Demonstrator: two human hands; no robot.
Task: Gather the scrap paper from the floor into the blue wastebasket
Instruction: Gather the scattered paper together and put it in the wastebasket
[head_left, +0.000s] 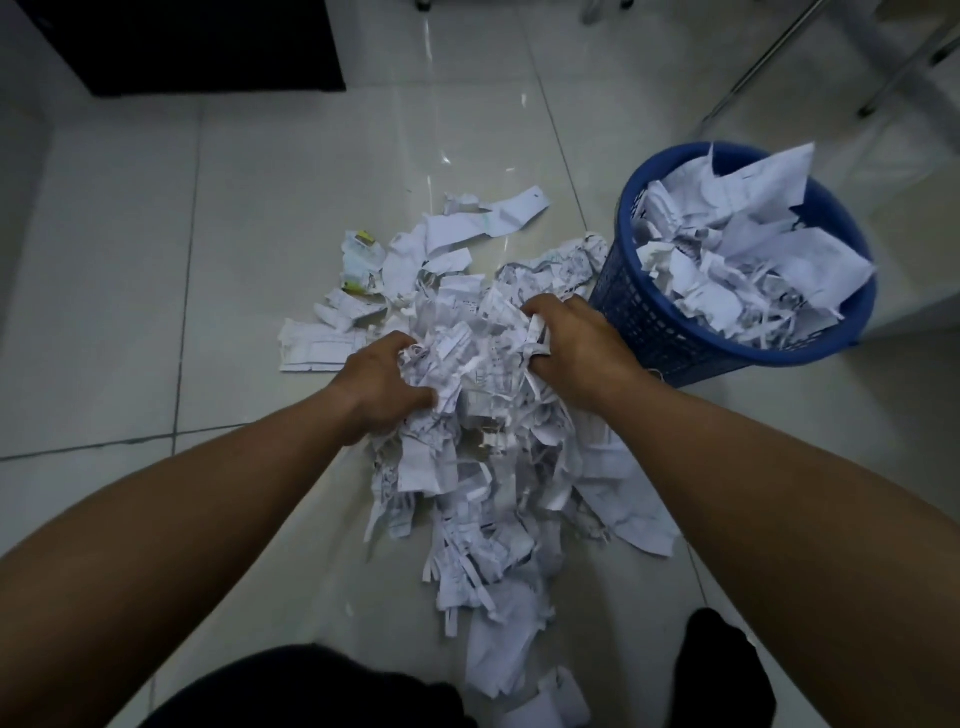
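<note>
A heap of white scrap paper (483, 467), torn sheets and shredded strips, spreads over the tiled floor in the middle of the view. My left hand (379, 387) and my right hand (576, 345) press in from either side of a bunch of it, fingers closed into the paper. The blue wastebasket (670, 332), a perforated plastic bin, stands right of the heap, close to my right hand. It is filled to above its rim with more paper.
A dark cabinet (197, 47) stands at the back left. Metal chair or table legs (769, 57) cross the back right. My dark-clothed knees (722, 670) are at the bottom edge. Pale floor tiles (130, 291) surround the heap.
</note>
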